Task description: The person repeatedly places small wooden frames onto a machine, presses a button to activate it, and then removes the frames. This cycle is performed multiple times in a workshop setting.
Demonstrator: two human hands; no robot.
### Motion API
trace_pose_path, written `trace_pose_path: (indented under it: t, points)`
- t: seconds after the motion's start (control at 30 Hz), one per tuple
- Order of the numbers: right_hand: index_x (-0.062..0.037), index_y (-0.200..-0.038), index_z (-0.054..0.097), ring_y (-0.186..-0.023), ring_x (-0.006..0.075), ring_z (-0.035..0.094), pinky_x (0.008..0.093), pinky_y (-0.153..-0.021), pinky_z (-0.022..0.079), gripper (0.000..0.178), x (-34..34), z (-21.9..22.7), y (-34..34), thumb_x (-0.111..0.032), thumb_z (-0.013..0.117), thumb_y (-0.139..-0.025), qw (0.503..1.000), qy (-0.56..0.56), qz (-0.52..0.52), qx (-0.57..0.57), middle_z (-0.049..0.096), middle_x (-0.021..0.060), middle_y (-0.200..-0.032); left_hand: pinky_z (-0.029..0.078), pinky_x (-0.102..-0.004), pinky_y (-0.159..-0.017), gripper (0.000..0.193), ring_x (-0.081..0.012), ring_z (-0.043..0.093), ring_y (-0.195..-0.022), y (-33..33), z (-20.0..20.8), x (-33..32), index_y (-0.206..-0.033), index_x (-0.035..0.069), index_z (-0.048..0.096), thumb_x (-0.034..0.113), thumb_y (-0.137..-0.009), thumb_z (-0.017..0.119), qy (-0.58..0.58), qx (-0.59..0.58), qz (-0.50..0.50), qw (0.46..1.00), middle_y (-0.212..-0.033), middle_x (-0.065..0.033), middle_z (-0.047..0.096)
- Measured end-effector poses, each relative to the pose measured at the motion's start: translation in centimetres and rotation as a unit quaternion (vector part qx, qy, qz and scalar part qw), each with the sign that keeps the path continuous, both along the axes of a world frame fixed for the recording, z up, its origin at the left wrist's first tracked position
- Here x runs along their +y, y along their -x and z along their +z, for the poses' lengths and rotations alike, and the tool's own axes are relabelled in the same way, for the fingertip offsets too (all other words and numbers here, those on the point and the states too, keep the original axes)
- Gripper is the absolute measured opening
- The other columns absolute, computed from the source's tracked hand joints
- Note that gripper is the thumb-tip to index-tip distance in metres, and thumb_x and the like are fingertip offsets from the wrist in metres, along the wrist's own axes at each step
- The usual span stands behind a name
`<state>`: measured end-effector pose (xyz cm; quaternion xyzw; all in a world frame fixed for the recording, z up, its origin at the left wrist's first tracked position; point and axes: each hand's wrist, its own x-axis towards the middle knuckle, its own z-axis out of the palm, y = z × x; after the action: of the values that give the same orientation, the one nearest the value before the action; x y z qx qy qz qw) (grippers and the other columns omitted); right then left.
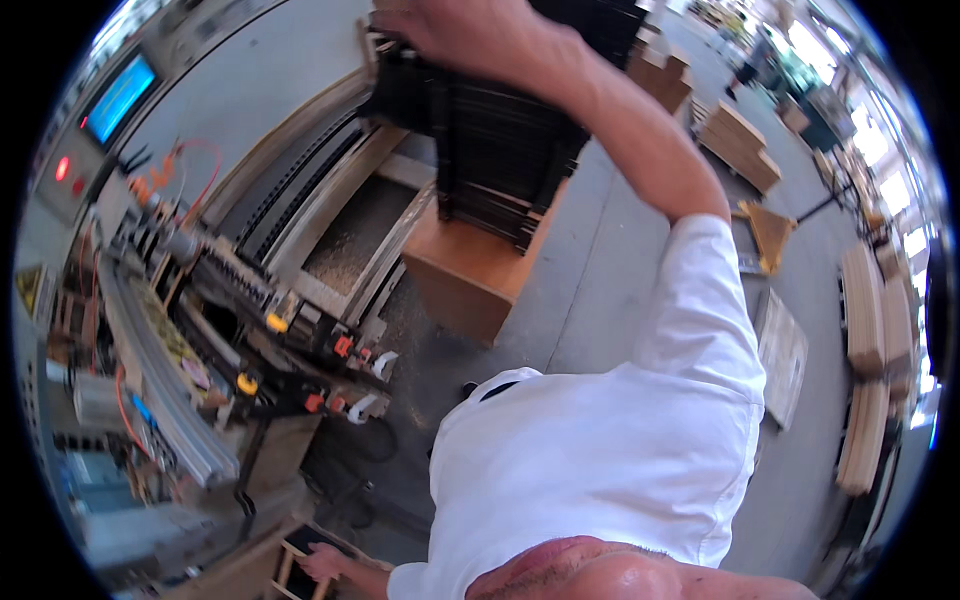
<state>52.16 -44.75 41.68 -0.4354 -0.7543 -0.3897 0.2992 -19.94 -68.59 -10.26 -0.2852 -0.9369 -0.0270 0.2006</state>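
Note:
My left hand is low at the left, its fingers closed on a small light wooden frame with dark panels inside. My right arm reaches up and across to the far side. There my right hand is over a tall stack of black slatted pieces; it is blurred and partly cut off by the upper edge, so its fingers cannot be made out. The black stack rests on a brown wooden box.
A machine with rails, clamps and hoses fills the left side, with a lit blue screen behind. Sawdust lies beneath its frame. Stacked boards and a yellow pallet-jack part stand at right. A distant person is at far right.

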Motion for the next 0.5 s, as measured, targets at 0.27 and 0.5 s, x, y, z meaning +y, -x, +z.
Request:
trace_pose_path:
  t: [0.27, 0.5]
  points:
    - [0.0023, -0.089, 0.071, -0.093, 0.0352, 0.068, 0.0438, -0.082, 0.052, 0.027, 0.6, 9.2, -12.7, -0.018, 0.064, -0.073, 0.928, 0.111, -0.332, 0.129, 0.069, 0.0244, -0.093, 0.046, -0.0458, -0.092, 0.037, -0.0412, 0.06, -0.105, -20.0, -1.6, 8.6, -0.12, -0.005, 0.058, 0.013, -0.088, 0.062, -0.146, -0.288, -0.329, 0.887, -0.115, -0.0241, 0.063]
    - [-0.0043, -0.089, 0.071, -0.087, 0.0378, 0.066, 0.0425, -0.082, 0.053, 0.026, 7.3, 8.0, -15.2, -0.019, 0.065, -0.069, 0.987, -0.093, -0.073, 0.112, 0.069, 0.0221, -0.091, 0.048, -0.0377, -0.095, 0.031, -0.0313, 0.062, -0.108, -31.2, 3.6, 13.7, -0.117, -0.005, 0.061, 0.001, -0.087, 0.06, -0.169, -0.449, -0.479, 0.735, -0.114, -0.0185, 0.065]
